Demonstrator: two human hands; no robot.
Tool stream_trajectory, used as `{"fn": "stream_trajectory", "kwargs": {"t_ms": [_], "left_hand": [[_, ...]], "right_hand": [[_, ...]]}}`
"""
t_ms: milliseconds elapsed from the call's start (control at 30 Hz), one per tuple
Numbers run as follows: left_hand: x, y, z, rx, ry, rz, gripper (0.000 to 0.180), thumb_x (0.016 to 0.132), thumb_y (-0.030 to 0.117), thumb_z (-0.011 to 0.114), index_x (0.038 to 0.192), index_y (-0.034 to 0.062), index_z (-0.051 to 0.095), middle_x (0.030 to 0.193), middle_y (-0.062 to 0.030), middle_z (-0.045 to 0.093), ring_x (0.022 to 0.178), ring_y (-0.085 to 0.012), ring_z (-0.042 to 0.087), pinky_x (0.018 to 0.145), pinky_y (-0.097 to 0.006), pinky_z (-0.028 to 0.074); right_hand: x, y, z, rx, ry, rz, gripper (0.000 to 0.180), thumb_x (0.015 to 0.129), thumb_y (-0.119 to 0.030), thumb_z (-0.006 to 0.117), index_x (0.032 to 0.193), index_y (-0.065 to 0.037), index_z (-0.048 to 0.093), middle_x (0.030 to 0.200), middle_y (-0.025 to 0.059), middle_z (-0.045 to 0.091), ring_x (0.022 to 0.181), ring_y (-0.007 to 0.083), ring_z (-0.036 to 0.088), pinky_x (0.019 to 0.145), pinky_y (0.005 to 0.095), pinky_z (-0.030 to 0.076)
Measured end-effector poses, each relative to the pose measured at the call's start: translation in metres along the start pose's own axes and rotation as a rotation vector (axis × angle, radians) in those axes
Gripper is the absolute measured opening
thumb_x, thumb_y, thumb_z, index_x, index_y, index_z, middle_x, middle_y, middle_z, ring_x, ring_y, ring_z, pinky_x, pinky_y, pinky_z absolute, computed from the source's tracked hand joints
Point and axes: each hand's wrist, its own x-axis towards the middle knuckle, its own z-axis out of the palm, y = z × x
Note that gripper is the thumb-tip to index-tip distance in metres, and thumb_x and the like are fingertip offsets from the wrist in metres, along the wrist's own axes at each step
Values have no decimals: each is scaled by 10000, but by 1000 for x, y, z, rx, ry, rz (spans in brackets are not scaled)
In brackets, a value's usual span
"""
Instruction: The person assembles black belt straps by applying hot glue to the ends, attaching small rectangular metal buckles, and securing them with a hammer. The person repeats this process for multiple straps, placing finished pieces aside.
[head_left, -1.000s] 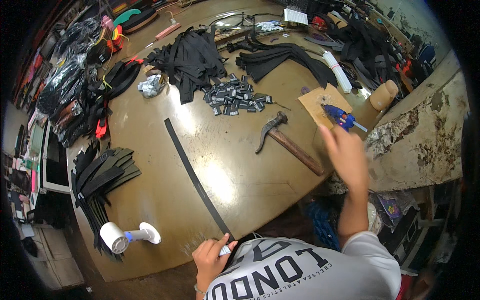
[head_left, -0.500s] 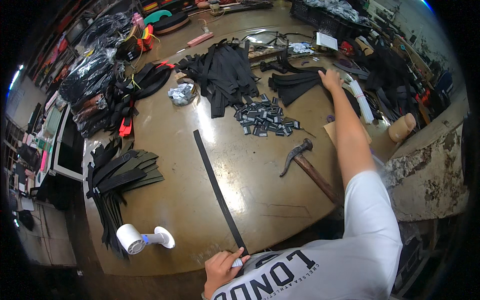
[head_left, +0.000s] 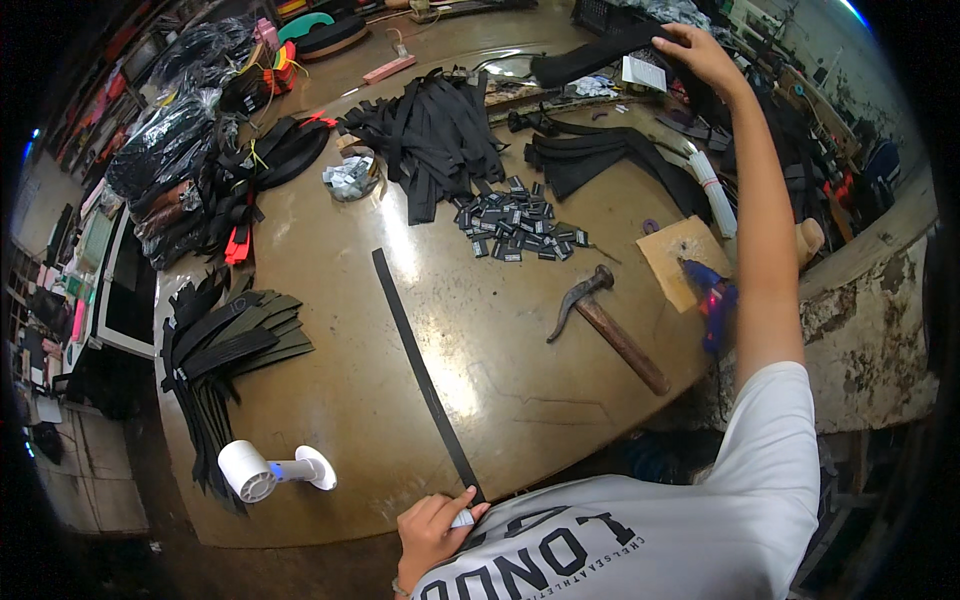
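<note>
My left hand (head_left: 430, 532) is closed at the table's near edge, its fingers pinching the near end of a long black strap (head_left: 418, 365). A small whitish thing (head_left: 462, 518) shows between those fingers, too small to name. The strap lies flat and runs away from me across the table. At the far right, my right hand (head_left: 698, 58) is raised and closed on a black webbing strap (head_left: 600, 58), which stretches out to the left. Below it lies a fanned bundle of black straps (head_left: 590, 158).
A hammer (head_left: 608, 330), a pile of small black labelled pieces (head_left: 515, 222) and a heap of black strips (head_left: 425, 140) lie on the table (head_left: 330, 400). At left are dark green strips (head_left: 265, 330) and a white handheld fan (head_left: 270, 470). A blue glue gun (head_left: 712, 295) rests by a tan board (head_left: 680, 255).
My right hand has risen away from the strap bundle, up and to the right, with a black strap in it. The glue gun and tan board have come into view. My left hand keeps its hold.
</note>
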Motion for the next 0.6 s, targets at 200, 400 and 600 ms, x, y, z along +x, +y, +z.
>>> {"fn": "stream_trajectory", "kwargs": {"t_ms": [200,400,600], "left_hand": [[0,-1,1,-24,19,20,349,654,194,886,971,107,768,629,-44,534,537,-214,535,483,-324,413],[-2,-2,3,-34,32,6,359,641,185,892,969,105,769,625,-45,533,534,-212,532,482,-318,410],[-1,-3,4,-36,29,-4,349,635,190,896,951,107,774,609,-40,524,519,-205,518,479,-319,407]], "right_hand": [[-19,72,67,136,-109,537,565,846,-401,762,1199,26,650,1137,142,691,1017,230,646,916,384,482],[-64,120,157,-298,-163,624,512,837,-300,724,1233,6,618,1280,250,606,1190,398,581,1000,434,472],[-30,89,119,-155,-72,355,461,810,-231,757,1191,-3,637,1189,234,653,1124,359,627,968,408,488]]}}
